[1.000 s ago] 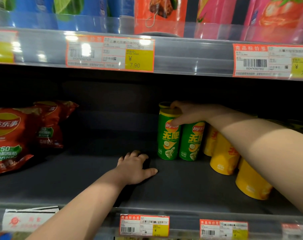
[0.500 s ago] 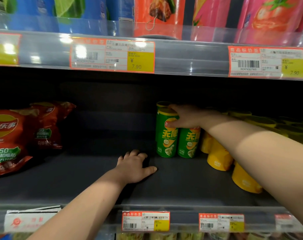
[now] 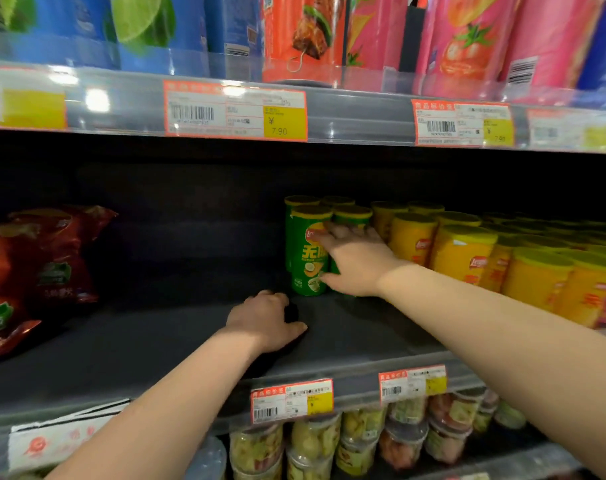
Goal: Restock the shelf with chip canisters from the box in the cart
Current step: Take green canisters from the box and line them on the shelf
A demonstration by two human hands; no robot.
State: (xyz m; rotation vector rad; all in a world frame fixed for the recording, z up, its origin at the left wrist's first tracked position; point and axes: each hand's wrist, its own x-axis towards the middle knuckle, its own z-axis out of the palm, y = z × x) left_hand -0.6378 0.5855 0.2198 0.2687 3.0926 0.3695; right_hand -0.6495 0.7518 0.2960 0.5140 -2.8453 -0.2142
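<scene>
Left hand [image 3: 265, 322] first, nearest us: palm down on the shelf [image 3: 139, 341], fingers loosely bent, thumb out, holding nothing, just bracing. Past its fingertips, the right hand [image 3: 355, 261] is spread wide and flat on the front of the green cans [image 3: 303, 258], fingers high across the labels, thumb low near a base. It's pressing, not gripping. Looks like squaring-up, so best to push level and gently, so nothing tips, until the fronts line up with labels out. To that hand's right, yellow cans [image 3: 464, 254] stand packed tight, so keep the greens snug beside them. Far off left of the bracing hand, red bags [image 3: 35, 265]. Box and cart are out of shot.
</scene>
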